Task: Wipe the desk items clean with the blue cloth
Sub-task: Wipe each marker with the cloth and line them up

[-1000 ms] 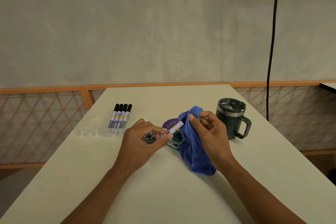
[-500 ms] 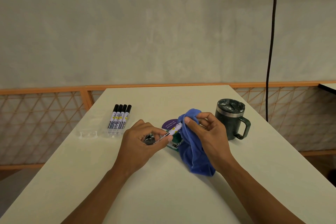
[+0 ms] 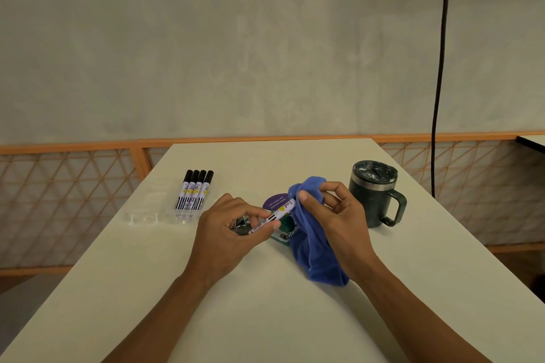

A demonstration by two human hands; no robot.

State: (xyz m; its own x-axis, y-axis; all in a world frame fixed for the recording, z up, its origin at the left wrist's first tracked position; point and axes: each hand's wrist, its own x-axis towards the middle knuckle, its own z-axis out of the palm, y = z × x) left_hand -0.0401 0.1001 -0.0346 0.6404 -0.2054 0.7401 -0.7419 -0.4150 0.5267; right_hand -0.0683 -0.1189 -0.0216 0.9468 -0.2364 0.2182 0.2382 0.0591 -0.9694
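Bare grey wall and an orange lattice railing are seen behind a pale surface, with a black cable hanging at the right.

Above the middle of the surface a marker is pinched at its near end by the curled fingers of the left hand. Its far end is wrapped in the blue cloth, which is gripped between the thumb and fingers of the right hand; the rest of the cloth is draped down onto the surface.

Compared with a second ago, more of the white barrel is exposed between the two hands, and the right thumb has been shifted slightly along the pen. A rubbing stroke along the marker is therefore judged to be under way, not finished.

A purple disc and a small green object are partly hidden beneath the hands. A row of four markers is laid at the left beside a clear plastic tray, well apart from the cloth. A dark lidded mug is stood at the right, just beside the right hand. Whether these have been wiped cannot be told.
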